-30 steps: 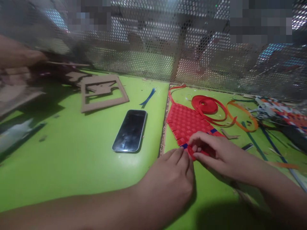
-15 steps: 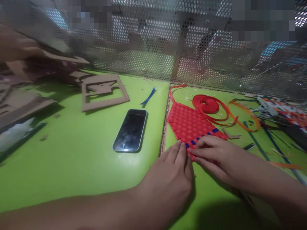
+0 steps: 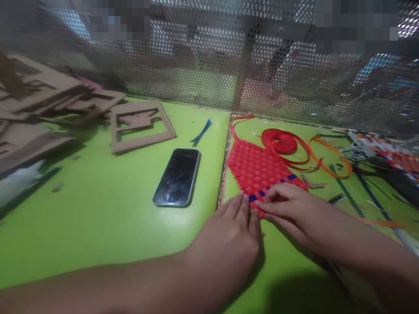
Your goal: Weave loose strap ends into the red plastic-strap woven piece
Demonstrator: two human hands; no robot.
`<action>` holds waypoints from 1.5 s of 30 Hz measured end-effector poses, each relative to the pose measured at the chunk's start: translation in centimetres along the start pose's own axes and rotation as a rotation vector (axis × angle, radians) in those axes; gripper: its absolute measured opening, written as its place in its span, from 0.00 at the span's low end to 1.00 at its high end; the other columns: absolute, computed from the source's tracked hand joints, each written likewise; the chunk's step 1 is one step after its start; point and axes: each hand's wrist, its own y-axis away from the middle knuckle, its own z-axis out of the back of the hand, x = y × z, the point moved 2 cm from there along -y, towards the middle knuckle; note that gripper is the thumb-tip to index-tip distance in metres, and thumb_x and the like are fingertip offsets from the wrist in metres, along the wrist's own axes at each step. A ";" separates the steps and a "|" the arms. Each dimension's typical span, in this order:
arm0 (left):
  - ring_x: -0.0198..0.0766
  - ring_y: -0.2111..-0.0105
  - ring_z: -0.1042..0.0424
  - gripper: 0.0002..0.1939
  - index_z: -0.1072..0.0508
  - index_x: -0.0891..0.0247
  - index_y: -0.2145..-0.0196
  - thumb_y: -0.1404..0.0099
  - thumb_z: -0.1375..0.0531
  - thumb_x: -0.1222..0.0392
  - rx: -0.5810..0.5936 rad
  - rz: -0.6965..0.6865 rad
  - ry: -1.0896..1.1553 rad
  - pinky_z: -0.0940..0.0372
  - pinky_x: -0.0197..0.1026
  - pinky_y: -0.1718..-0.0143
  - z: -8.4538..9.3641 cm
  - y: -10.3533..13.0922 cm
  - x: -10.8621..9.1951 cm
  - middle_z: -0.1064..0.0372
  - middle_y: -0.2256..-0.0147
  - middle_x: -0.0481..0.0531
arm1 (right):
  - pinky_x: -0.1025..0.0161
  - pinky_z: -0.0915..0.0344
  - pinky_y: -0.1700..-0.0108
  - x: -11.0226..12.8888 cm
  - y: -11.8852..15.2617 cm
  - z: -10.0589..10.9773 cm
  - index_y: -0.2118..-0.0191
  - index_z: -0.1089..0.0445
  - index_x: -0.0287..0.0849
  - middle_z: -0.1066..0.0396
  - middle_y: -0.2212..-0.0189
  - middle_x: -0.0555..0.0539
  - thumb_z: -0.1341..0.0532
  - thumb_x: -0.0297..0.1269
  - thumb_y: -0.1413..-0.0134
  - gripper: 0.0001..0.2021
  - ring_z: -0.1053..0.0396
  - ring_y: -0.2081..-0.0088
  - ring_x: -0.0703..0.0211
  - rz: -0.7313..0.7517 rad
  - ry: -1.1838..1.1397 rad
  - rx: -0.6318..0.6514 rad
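Note:
A woven red piece [image 3: 258,168] with a dark blue strip through its near edge lies flat on the green table [image 3: 114,226]. My left hand [image 3: 234,233] rests at its near left corner, the fingertips pressed together on the edge. From the right, my right hand [image 3: 294,209] pinches the red strip ends at the near corner, thumb and fingers closed on them. A loose red strip runs off the far left corner of the weave. Behind it sits a coil of red strip [image 3: 283,141].
A phone [image 3: 176,176] lies left of my hands, with a short blue strip [image 3: 202,131] behind it. Cardboard frames [image 3: 144,141] pile up at the left. Orange strip [image 3: 347,170], green and blue strips and another weave [image 3: 402,159] lie right. A perforated metal screen [image 3: 209,65] stands behind.
At the far left, another person's hand has moved away from the cardboard, and the pieces there lie differently. My hands stay at the weave's near corner, almost unmoved.

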 end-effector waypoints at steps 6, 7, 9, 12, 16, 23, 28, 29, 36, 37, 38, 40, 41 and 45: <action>0.64 0.36 0.28 0.24 0.25 0.79 0.36 0.22 0.44 0.60 -0.032 0.007 -0.004 0.29 0.58 0.35 0.0 0.1 0.1 0.28 0.38 0.76 | 0.52 0.28 0.52 -0.1 0.0 -0.2 0.52 0.16 0.45 0.23 0.57 0.41 0.42 0.35 0.25 0.15 0.25 0.57 0.49 -0.056 0.004 -0.022; 0.64 0.36 0.27 0.24 0.25 0.78 0.37 0.22 0.44 0.60 -0.040 0.008 -0.007 0.29 0.57 0.35 0.0 0.1 0.0 0.28 0.38 0.76 | 0.51 0.27 0.52 0.0 0.0 -0.3 0.52 0.16 0.45 0.23 0.57 0.41 0.42 0.35 0.26 0.15 0.25 0.57 0.49 -0.058 0.007 -0.023; 0.63 0.36 0.27 0.23 0.24 0.77 0.37 0.22 0.44 0.60 -0.056 0.016 -0.014 0.29 0.57 0.35 -0.1 0.1 0.0 0.27 0.38 0.75 | 0.50 0.27 0.52 -0.1 0.1 -0.3 0.52 0.16 0.45 0.22 0.57 0.41 0.42 0.36 0.26 0.15 0.25 0.57 0.48 -0.056 0.000 -0.019; 0.62 0.36 0.26 0.23 0.24 0.77 0.38 0.22 0.43 0.59 -0.077 0.025 -0.024 0.28 0.56 0.36 -0.1 0.1 0.0 0.26 0.39 0.75 | 0.52 0.28 0.53 -0.4 0.0 0.0 0.55 0.15 0.47 0.22 0.58 0.41 0.42 0.37 0.26 0.15 0.25 0.58 0.49 -0.058 -0.053 -0.016; 0.62 0.37 0.25 0.23 0.23 0.76 0.38 0.22 0.42 0.58 -0.102 0.021 -0.042 0.28 0.56 0.36 0.0 0.1 0.0 0.25 0.40 0.75 | 0.53 0.27 0.52 -1.1 -0.7 0.3 0.52 0.15 0.50 0.18 0.56 0.43 0.39 0.40 0.29 0.13 0.22 0.56 0.50 -0.147 -0.241 0.024; 0.63 0.38 0.25 0.23 0.23 0.77 0.38 0.23 0.41 0.59 -0.101 0.020 -0.047 0.28 0.56 0.37 0.1 0.1 0.0 0.25 0.41 0.76 | 0.59 0.26 0.60 -1.4 -1.6 -0.4 0.56 0.19 0.46 0.16 0.61 0.47 0.31 0.40 0.38 0.08 0.20 0.61 0.53 -0.454 -0.609 0.016; 0.64 0.37 0.26 0.25 0.24 0.78 0.37 0.23 0.41 0.58 -0.090 0.017 -0.033 0.28 0.57 0.36 0.1 0.2 0.0 0.27 0.39 0.78 | 0.61 0.29 0.62 -1.5 -1.8 -0.3 0.58 0.20 0.46 0.17 0.64 0.48 0.32 0.38 0.37 0.05 0.23 0.64 0.56 -0.395 -0.477 0.011; 0.64 0.37 0.26 0.24 0.24 0.78 0.37 0.23 0.41 0.58 -0.098 0.015 -0.033 0.28 0.57 0.36 0.1 0.2 0.0 0.27 0.39 0.78 | 0.61 0.29 0.61 -1.5 -1.8 -0.2 0.59 0.19 0.46 0.17 0.63 0.48 0.33 0.37 0.36 0.04 0.22 0.63 0.56 -0.357 -0.432 0.006; 0.63 0.38 0.25 0.23 0.23 0.77 0.38 0.23 0.43 0.60 -0.109 0.018 -0.035 0.27 0.57 0.37 0.1 0.0 0.0 0.25 0.40 0.75 | 0.57 0.27 0.51 -0.6 -0.2 0.6 0.53 0.16 0.47 0.18 0.54 0.42 0.40 0.35 0.27 0.13 0.22 0.56 0.52 0.024 -0.139 0.016; 0.63 0.38 0.25 0.24 0.23 0.78 0.38 0.24 0.43 0.61 -0.090 0.015 -0.030 0.28 0.57 0.37 0.2 0.0 0.0 0.26 0.40 0.76 | 0.56 0.26 0.52 -0.4 0.0 0.5 0.52 0.16 0.45 0.19 0.54 0.41 0.42 0.36 0.26 0.14 0.22 0.56 0.51 0.034 -0.095 0.024; 0.63 0.38 0.25 0.24 0.24 0.78 0.37 0.24 0.44 0.62 -0.070 0.009 -0.023 0.28 0.57 0.37 0.3 0.0 0.0 0.26 0.39 0.76 | 0.54 0.25 0.53 -0.2 0.1 0.4 0.51 0.16 0.45 0.19 0.54 0.40 0.43 0.36 0.25 0.15 0.22 0.57 0.50 0.028 -0.056 0.025; 0.63 0.38 0.25 0.25 0.24 0.79 0.37 0.25 0.46 0.64 -0.037 -0.002 -0.011 0.28 0.57 0.36 0.4 0.1 0.1 0.26 0.39 0.75 | 0.54 0.25 0.55 0.1 0.2 0.3 0.51 0.16 0.44 0.19 0.55 0.40 0.44 0.36 0.25 0.16 0.22 0.58 0.49 0.006 -0.015 0.020; 0.62 0.38 0.25 0.25 0.24 0.80 0.37 0.25 0.47 0.64 -0.034 -0.003 -0.011 0.28 0.57 0.36 0.5 0.1 0.1 0.26 0.39 0.75 | 0.54 0.25 0.55 0.1 0.2 0.3 0.51 0.16 0.45 0.19 0.55 0.40 0.43 0.35 0.25 0.15 0.21 0.58 0.50 0.003 -0.019 0.013; 0.62 0.39 0.24 0.24 0.23 0.78 0.38 0.25 0.44 0.62 -0.068 0.001 -0.027 0.28 0.56 0.37 0.5 0.1 0.2 0.25 0.41 0.75 | 0.57 0.25 0.54 -0.5 -0.6 0.5 0.56 0.14 0.49 0.17 0.57 0.44 0.37 0.33 0.30 0.11 0.20 0.58 0.53 -0.036 -0.174 -0.015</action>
